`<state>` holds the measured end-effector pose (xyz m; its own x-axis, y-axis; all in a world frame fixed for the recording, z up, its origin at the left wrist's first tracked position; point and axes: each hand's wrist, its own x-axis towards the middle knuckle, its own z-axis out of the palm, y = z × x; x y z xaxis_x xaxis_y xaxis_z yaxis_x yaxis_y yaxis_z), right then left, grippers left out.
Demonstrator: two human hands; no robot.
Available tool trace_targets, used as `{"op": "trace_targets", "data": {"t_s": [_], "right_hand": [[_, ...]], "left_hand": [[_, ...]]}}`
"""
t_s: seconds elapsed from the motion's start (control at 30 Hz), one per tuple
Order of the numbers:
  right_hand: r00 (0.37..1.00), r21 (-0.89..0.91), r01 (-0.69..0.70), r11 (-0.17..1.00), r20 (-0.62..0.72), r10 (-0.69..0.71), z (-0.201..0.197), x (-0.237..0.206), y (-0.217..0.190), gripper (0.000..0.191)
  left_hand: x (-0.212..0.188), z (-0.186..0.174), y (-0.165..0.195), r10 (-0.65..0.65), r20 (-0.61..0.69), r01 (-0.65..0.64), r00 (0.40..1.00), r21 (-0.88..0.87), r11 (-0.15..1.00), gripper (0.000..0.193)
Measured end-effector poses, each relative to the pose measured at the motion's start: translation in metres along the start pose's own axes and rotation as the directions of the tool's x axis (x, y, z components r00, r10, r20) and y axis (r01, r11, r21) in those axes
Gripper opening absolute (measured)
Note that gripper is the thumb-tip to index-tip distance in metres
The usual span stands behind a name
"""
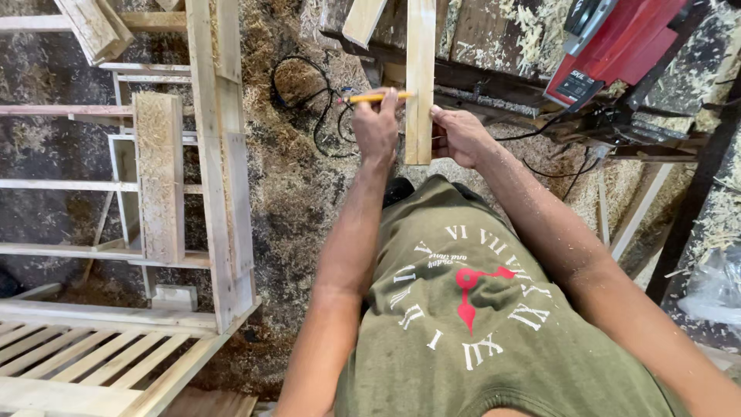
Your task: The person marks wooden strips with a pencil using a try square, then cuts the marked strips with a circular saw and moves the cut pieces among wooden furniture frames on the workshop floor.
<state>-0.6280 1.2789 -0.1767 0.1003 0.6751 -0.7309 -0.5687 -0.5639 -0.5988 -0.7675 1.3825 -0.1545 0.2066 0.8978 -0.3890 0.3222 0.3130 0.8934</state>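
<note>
Olive-green shirt nearest the camera, with a white ring of numerals and a red pointer shape printed on the chest; no packages or signs in view otherwise. Both forearms reach away toward a pale wood strip [420, 85] that runs near-to-far over the bench edge [463, 77]. Left hand [376, 127] is pinched shut on a yellow pencil [378, 97], tip laid across the strip's left edge. Right hand [461, 136] presses the strip's right side near its close end, fingers curled against it, steadying rather than wrapped around. Risk as I read it: the strip overhangs the bench and is held by one hand only, so pencil pressure could pivot it and skew the mark. Loose shavings [293, 177] on the floor are a slip hazard. Black cable [324, 116] loops on the floor just left of the hands, a snag point. Far right, a red power saw [617, 38] sits on the bench, near the right arm, with a small dark rectangular label on its lower left face; a bump or a tug on its lead could shift it. Left side: slatted wood frames [162, 185] stand well apart from the hands. Lower right, a clear plastic bag [714, 289] lies crumpled.
</note>
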Motion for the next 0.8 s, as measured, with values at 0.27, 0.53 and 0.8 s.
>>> {"op": "trace_targets", "data": {"t_s": [0.27, 0.53, 0.8], "right_hand": [[1.000, 0.100, -0.008, 0.995, -0.009, 0.009, 0.008, -0.005, -0.004, 0.040], [0.996, -0.055, 0.090, 0.994, 0.019, -0.090, -0.001, -0.003, 0.015, 0.044], [0.988, 0.053, 0.151, 0.987, 0.018, -0.152, -0.017, -0.007, 0.012, 0.049]], "left_hand": [[-0.119, -0.069, -0.089, -0.188, 0.180, 0.184, 0.966, 0.040, 0.982, 0.022], [-0.016, -0.103, -0.057, 0.027, -0.133, -0.069, 0.991, -0.317, 0.946, 0.031], [0.124, -0.027, 0.052, 0.672, 0.066, -0.574, 0.738, 0.586, 0.573, 0.067]]}}
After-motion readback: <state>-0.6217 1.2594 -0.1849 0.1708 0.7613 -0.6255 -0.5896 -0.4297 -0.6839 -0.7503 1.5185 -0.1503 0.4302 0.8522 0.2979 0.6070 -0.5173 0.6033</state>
